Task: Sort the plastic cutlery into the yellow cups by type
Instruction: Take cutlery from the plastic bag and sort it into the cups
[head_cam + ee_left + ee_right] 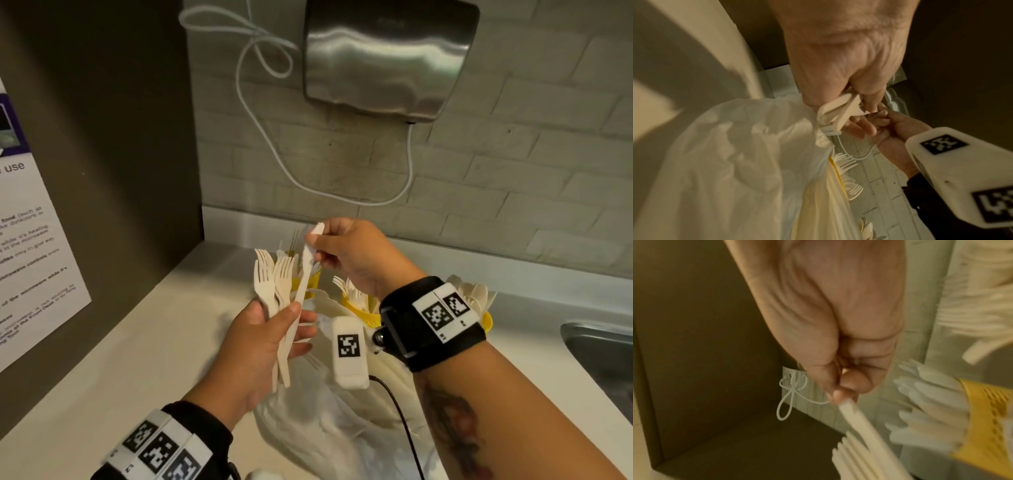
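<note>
Three yellow cups can be made out on the pale counter [113, 346] behind the hands, though only bits of each are seen. The far-left yellow cup [310, 281] is mostly hidden by the held cutlery, with tips poking up from it that are too blurry to be typed. The middle yellow cup [359, 310] is packed with forks, tines up. The right yellow cup [487, 322], half covered by the wrist strap, is filled with rounded spoon-like ends. In front of the cups, a crumpled white plastic bag [329, 431] is spread on the counter, its contents not visible.

A bunch of forks [274, 284] is gripped by the left hand [263, 349], fingers and thumb wrapped round the handles; the bunch is held nearly upright, tines up and leaning a little away from the person, handle ends sticking out below the palm. From the left wrist view only the handle ends are seen under the curled fingers.

One white plastic knife [306, 270] is caught between both hands: its lower handle sits in the left hand's bundle, while the blade end is pinched by the right hand [356, 257] between thumb and fingertips. Its long axis runs steeply up and slightly right, serrated tip on top, just right of the fork tines. The hands are kept close together above the bag and in front of the cups, joined only through that knife.
</note>
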The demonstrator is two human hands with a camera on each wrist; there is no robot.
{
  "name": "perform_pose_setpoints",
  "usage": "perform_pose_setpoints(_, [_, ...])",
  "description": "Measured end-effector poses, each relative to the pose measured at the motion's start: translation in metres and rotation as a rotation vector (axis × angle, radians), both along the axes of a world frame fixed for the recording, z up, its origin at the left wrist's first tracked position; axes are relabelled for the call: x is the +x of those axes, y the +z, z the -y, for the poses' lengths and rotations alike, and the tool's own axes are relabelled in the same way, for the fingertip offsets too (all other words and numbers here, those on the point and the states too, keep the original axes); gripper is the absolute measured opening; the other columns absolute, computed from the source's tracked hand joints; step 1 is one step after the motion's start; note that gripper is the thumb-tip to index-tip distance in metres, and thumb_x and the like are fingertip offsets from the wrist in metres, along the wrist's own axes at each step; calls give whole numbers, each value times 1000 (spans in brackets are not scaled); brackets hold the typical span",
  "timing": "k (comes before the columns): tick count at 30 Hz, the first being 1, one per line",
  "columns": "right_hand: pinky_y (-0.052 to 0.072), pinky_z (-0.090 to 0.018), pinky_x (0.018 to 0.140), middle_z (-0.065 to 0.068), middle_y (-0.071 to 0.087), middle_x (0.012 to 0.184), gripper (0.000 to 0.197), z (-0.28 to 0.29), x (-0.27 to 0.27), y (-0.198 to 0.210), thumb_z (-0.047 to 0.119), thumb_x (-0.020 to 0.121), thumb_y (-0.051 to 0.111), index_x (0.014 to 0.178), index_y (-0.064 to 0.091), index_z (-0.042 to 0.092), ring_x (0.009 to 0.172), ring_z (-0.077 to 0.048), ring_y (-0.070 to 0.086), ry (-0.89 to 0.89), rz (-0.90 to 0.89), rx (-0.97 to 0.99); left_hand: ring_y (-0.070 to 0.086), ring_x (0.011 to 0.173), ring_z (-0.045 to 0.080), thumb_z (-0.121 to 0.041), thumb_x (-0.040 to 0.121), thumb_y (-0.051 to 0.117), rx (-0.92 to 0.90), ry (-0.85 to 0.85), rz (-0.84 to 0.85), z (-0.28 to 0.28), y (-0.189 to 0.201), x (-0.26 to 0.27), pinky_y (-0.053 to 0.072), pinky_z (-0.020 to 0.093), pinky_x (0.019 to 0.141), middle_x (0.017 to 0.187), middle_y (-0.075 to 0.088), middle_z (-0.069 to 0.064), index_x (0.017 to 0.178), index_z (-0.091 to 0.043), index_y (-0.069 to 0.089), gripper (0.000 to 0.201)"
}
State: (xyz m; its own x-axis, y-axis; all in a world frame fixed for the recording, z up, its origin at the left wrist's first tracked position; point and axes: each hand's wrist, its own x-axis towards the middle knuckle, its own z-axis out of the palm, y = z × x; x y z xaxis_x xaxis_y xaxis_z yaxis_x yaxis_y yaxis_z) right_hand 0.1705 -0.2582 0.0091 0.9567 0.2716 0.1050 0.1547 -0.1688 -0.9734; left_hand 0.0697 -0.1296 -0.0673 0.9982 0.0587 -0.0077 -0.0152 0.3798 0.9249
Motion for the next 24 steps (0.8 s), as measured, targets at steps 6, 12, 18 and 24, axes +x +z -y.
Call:
perform_pose_setpoints(6, [51, -29, 61, 0, 61, 67, 15, 29, 18, 45, 11, 96, 54, 84, 61, 16, 58, -11, 60, -463, 429, 115, 60, 56, 12, -10, 99, 54, -5, 90, -68, -3, -12, 4, 51, 26, 53, 70, 65, 6, 105, -27, 61, 19])
perform_pose_setpoints(12, [49, -28, 60, -7, 60, 71, 22, 6, 36, 17, 4, 95, 43, 81, 56, 15, 64, -13, 61, -470, 545, -189, 48, 53, 11, -8, 95, 61, 80, 97, -30, -4, -15, 3, 39, 23, 47, 65, 61, 2, 107, -18, 65, 17])
perform_pose_setpoints(18, [50, -35, 85, -12, 72, 103, 37, -8, 50, -50, 19, 93, 39, 118, 67, 18, 100, -34, 62, -224, 602, -1080, 55, 59, 13, -7, 86, 71, 201, 79, 20, -7, -18, 0, 45, 26, 56, 67, 66, 2, 93, -10, 68, 8])
perform_pose_setpoints(24, [40, -31, 96, -9, 59, 130, 46, 3, -1, -4, 41, 100, 39, 137, 53, 18, 114, -22, 54, -282, 466, -637, 66, 64, 0, -13, 81, 78, 318, 153, 104, -1, -14, 1, 50, 14, 59, 74, 71, -9, 100, -20, 66, 24])
